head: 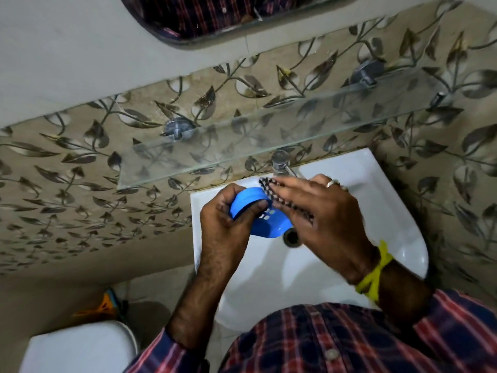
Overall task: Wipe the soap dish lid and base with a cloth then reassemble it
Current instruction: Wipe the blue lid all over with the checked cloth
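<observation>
My left hand (226, 214) grips a blue plastic soap dish (258, 216) over the white washbasin; the piece shows small drain slots in its inner face. A second blue part seems stacked against it, but I cannot tell lid from base. My right hand (320, 214) presses a dark checked cloth (271, 189) against the dish's upper right edge, fingers stretched flat. Most of the cloth is hidden under that hand.
The washbasin (349, 173) has a chrome tap (281, 162) at its back and a drain hole (291, 236) just under the dish. A glass shelf (269, 135) juts out above the tap. A white toilet cistern (78, 348) stands at lower left.
</observation>
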Motion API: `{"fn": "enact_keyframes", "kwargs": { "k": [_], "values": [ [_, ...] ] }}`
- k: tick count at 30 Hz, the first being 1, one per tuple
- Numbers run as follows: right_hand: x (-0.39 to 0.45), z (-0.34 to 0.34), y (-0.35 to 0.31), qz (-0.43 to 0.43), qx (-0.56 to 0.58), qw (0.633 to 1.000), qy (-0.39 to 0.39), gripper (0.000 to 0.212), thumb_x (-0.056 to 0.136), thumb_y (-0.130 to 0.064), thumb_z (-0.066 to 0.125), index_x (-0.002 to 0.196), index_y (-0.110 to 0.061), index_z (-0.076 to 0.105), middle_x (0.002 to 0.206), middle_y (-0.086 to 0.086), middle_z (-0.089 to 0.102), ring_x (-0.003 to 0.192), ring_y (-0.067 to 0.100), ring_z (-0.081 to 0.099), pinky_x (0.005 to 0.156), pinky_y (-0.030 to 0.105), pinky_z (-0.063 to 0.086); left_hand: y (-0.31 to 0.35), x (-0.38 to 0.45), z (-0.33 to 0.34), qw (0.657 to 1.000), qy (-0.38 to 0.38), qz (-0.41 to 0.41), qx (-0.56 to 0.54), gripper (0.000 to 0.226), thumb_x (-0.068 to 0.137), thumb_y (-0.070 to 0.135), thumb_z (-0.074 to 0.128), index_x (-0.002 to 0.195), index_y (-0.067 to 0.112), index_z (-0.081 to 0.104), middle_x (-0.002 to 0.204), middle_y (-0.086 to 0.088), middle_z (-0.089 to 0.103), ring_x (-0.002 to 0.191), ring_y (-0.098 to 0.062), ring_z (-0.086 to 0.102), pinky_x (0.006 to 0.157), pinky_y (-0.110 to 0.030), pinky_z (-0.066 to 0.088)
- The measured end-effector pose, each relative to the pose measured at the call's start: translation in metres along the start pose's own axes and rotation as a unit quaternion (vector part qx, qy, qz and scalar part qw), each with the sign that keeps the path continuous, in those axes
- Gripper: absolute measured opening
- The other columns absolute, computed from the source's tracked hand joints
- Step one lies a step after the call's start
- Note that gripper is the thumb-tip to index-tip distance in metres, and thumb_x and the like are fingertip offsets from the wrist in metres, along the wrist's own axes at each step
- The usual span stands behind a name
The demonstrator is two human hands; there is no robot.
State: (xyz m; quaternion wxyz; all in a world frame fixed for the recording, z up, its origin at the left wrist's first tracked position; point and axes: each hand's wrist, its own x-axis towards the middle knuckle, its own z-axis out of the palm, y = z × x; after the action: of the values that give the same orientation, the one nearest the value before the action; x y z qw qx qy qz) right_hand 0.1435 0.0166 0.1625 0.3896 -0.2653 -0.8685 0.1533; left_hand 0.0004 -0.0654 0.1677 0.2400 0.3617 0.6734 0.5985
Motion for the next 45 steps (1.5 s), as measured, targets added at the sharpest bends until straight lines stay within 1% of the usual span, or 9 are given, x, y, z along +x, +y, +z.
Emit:
{"fn": "enact_keyframes", "kwargs": {
  "k": [4, 11, 16, 23, 30, 34, 38, 42, 45],
  "values": [
    [0.003, 0.005, 0.002, -0.006, 0.012, 1.0, -0.004, 0.034, 0.088, -0.011, 0.074, 0.121, -0.019, 0.072, 0.128, -0.004, 0.069, 0.087, 0.029, 0.064, 0.077, 0.043, 0.055, -0.004, 0.005, -0.001, 0.999, 0.026, -0.009, -0.029, 0.028, 0.082, -0.003, 0.078, 0.078, 0.024, 0.069, 0.074, -0.008, 0.069, 0.072, -0.022, 0.064, 0.07, -0.036, 0.056],
    [0.006, 0.008, 0.0, 0.006, 0.028, 1.0, 0.011, 0.03, 0.091, -0.015, 0.072, 0.12, -0.02, 0.073, 0.127, -0.004, 0.07, 0.088, 0.028, 0.064, 0.081, 0.041, 0.056, -0.009, 0.006, -0.002, 0.993, 0.067, -0.024, -0.09, 0.025, 0.079, 0.001, 0.077, 0.08, 0.024, 0.07, 0.08, -0.007, 0.069, 0.076, -0.026, 0.065, 0.073, -0.036, 0.056],
    [0.004, 0.004, 0.007, 0.02, 0.033, 0.999, 0.029, 0.024, 0.092, -0.019, 0.072, 0.115, -0.022, 0.075, 0.123, -0.005, 0.072, 0.088, 0.024, 0.067, 0.08, 0.039, 0.056, -0.011, 0.005, -0.011, 0.994, 0.053, 0.037, -0.091, 0.032, 0.08, 0.003, 0.073, 0.075, 0.034, 0.071, 0.073, 0.009, 0.072, 0.069, -0.006, 0.068, 0.067, -0.019, 0.055],
    [-0.003, 0.006, 0.006, -0.006, 0.045, 0.998, 0.045, 0.028, 0.091, -0.015, 0.072, 0.118, -0.021, 0.074, 0.129, -0.004, 0.069, 0.084, 0.025, 0.064, 0.08, 0.037, 0.054, -0.012, 0.015, -0.008, 0.984, 0.096, 0.039, -0.143, 0.028, 0.08, 0.002, 0.073, 0.076, 0.029, 0.071, 0.072, 0.013, 0.072, 0.067, -0.002, 0.067, 0.068, -0.018, 0.056],
    [0.0, 0.014, 0.017, 0.155, 0.158, 0.97, 0.101, 0.035, 0.078, -0.012, 0.082, 0.112, -0.015, 0.076, 0.113, -0.01, 0.071, 0.101, 0.009, 0.07, 0.091, 0.04, 0.057, -0.02, 0.015, -0.003, 0.979, 0.087, 0.067, -0.17, 0.035, 0.078, 0.001, 0.074, 0.072, 0.034, 0.07, 0.069, 0.016, 0.068, 0.064, 0.003, 0.062, 0.067, -0.013, 0.052],
    [0.006, 0.015, 0.013, 0.206, 0.179, 0.954, 0.127, 0.028, 0.078, -0.012, 0.075, 0.106, -0.02, 0.075, 0.096, -0.007, 0.077, 0.086, 0.012, 0.073, 0.08, 0.041, 0.06, -0.025, 0.015, 0.002, 0.97, 0.078, 0.009, -0.229, 0.027, 0.079, 0.006, 0.072, 0.073, 0.032, 0.072, 0.071, 0.015, 0.067, 0.066, 0.0, 0.061, 0.068, -0.016, 0.051],
    [0.006, 0.016, 0.02, 0.144, 0.013, 0.973, 0.181, 0.021, 0.078, -0.011, 0.069, 0.097, -0.011, 0.077, 0.093, 0.005, 0.078, 0.08, 0.03, 0.072, 0.075, 0.043, 0.059, -0.026, 0.01, 0.018, 0.974, 0.086, -0.071, -0.196, 0.018, 0.076, 0.021, 0.078, 0.092, 0.025, 0.069, 0.084, 0.005, 0.069, 0.076, -0.009, 0.064, 0.077, -0.028, 0.055],
    [-0.001, 0.013, 0.036, 0.091, -0.099, 0.964, 0.231, 0.017, 0.084, -0.007, 0.065, 0.096, -0.007, 0.077, 0.093, 0.007, 0.077, 0.075, 0.033, 0.07, 0.071, 0.038, 0.057, -0.016, -0.009, 0.032, 0.949, 0.001, -0.262, -0.174, 0.09, 0.06, 0.047, 0.084, 0.133, 0.008, 0.049, 0.117, -0.013, 0.071, 0.102, -0.029, 0.074, 0.083, -0.043, 0.063],
    [-0.007, 0.01, 0.042, 0.061, -0.139, 0.959, 0.239, 0.021, 0.09, -0.01, 0.06, 0.102, -0.012, 0.077, 0.1, 0.003, 0.077, 0.074, 0.032, 0.068, 0.068, 0.041, 0.056, -0.005, -0.008, 0.034, 0.924, -0.054, -0.296, -0.235, 0.095, 0.066, 0.066, 0.076, 0.136, 0.008, 0.051, 0.126, -0.021, 0.069, 0.107, -0.032, 0.071, 0.094, -0.044, 0.059]
  ]
}}
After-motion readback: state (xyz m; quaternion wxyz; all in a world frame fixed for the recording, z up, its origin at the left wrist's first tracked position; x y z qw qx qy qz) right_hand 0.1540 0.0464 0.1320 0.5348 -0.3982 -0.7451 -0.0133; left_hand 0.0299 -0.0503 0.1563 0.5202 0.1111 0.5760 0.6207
